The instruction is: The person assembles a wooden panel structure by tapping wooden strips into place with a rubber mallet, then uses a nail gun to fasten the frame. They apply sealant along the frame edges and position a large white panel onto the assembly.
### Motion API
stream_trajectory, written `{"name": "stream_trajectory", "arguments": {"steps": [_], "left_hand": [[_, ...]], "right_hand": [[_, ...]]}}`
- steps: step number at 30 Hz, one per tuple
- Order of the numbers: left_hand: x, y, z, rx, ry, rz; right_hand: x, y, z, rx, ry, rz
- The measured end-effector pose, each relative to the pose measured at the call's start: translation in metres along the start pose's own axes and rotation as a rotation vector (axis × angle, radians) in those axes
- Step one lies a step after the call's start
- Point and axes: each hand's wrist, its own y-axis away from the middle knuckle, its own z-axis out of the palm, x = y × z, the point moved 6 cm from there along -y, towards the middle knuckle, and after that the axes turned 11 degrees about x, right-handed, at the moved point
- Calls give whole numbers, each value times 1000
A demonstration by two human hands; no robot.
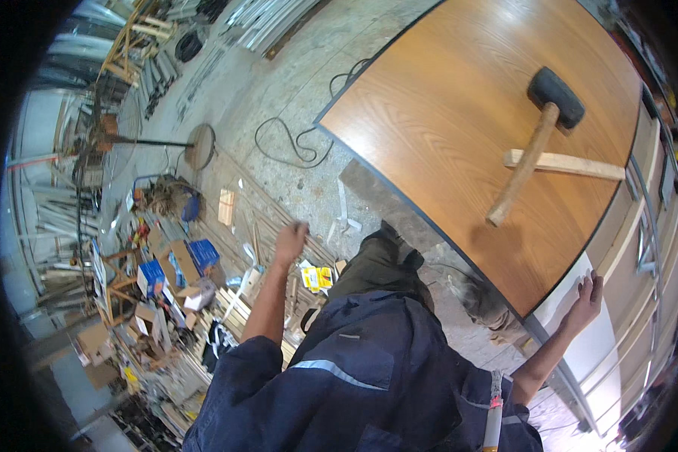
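Two hands beside one wooden bench.
Right hand rests open on the bench edge; left hand hangs loosely curled, grasping nothing. One rubber mallet lies across one wooden stick.

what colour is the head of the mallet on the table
Black, on a pale wooden handle; the mallet shows in the head view.

The tabletop was orange-brown with a wavy wood grain and a dark edge. On it, a mallet had a black head and tan handle. Left of the tabletop sat blue boxes and a yellow packet.
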Motion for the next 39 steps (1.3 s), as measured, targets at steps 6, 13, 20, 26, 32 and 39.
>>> {"name": "stream_trajectory", "arguments": {"steps": [6, 13, 20, 26, 32, 39], "left_hand": [[-205, 146, 122, -484, -364, 173], [-242, 140, 124, -206, 154, -501], [-238, 61, 103, -232, 466, -583], [-318, 42, 114, -369, 445, -568], [-341, 19, 82, -349, 379, -534], [-296, -5, 94, -365, 340, -453]], "right_hand": [[-28, -4, 47, -284, 192, -116], [-31, -16, 59, -137, 302, -102], [-53, -2, 75, -126, 381, 17], [-27, -39, 51, -73, 339, 85], [-28, -22, 64, 20, 471, 38], [-44, -1, 73, 45, 512, -134]]}}
